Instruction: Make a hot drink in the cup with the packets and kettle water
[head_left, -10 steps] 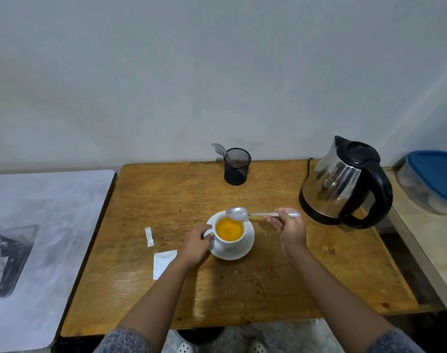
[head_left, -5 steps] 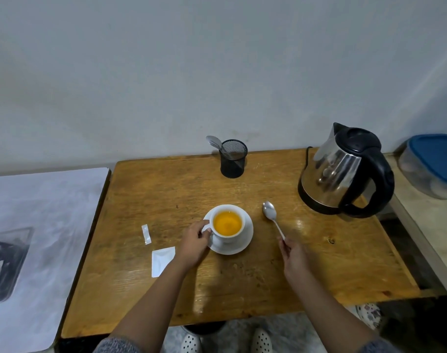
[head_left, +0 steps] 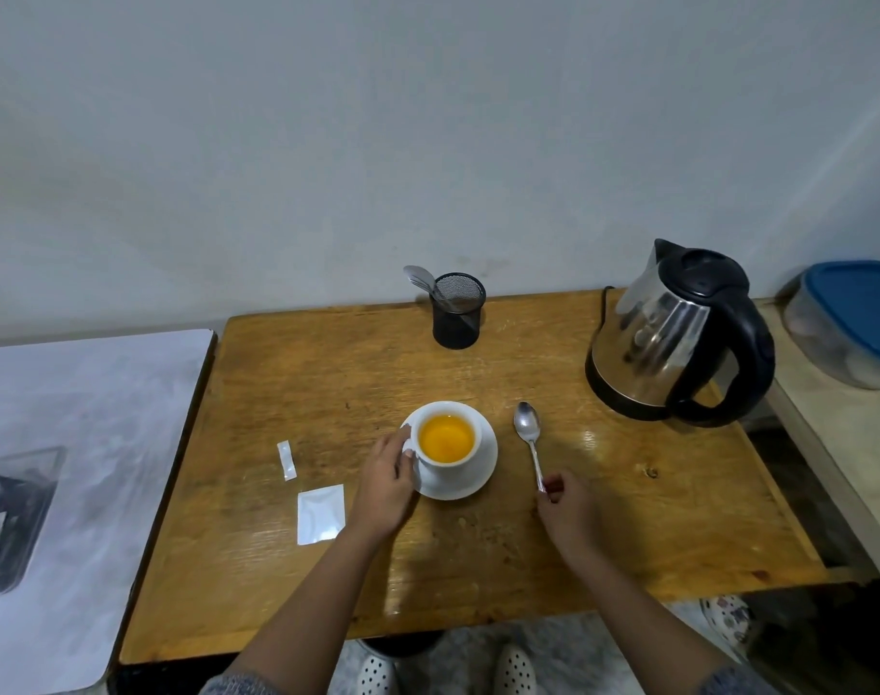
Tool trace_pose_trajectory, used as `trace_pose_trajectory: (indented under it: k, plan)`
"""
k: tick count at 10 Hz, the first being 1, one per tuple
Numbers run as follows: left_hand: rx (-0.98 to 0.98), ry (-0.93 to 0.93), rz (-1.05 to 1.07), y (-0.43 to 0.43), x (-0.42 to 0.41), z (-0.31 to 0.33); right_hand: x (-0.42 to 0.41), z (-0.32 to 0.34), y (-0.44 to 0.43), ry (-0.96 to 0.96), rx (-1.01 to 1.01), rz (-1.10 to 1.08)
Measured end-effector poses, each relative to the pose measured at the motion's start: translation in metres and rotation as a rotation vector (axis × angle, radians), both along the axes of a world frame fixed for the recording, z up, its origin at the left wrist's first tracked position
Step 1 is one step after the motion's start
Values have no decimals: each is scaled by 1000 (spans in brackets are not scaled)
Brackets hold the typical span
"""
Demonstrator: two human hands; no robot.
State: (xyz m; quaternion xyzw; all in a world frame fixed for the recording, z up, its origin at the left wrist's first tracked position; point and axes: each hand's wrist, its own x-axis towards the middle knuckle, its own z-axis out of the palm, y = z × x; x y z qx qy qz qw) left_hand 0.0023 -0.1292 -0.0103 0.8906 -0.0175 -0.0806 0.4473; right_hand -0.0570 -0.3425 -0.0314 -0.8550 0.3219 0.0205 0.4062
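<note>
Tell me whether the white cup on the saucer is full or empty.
Full, or nearly: orange liquid fills the cup close to its rim. It stands upright on the saucer.

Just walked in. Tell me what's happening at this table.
A person is making a hot drink. The white cup sits on its saucer, full of orange liquid. The left hand is at the cup's handle side. The right hand is at the handle end of a spoon that lies on the wooden table beside the saucer. Two white packets lie left of the cup, and the kettle stands at the back right.
</note>
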Motion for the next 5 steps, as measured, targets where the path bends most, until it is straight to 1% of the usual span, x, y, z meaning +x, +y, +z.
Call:
trace_pose_trajectory:
  k: [1,2,3,4,5]
  plan:
    - [22,-32,74,4,-13,-7,1,-1,-3,-1,-32,53]
    - [152,-9,119,10,-37,-21,0,1,-4,21,-80,103]
    - [304,28,30,8,-56,-36,-9,2,-11,-18,-274,225]
    - [428,28,-85,8,-62,-41,-21,-2,-22,99,-497,442]
    - [523,22,-154,9,-60,-43,-29,-13,-37,252,-538,521]
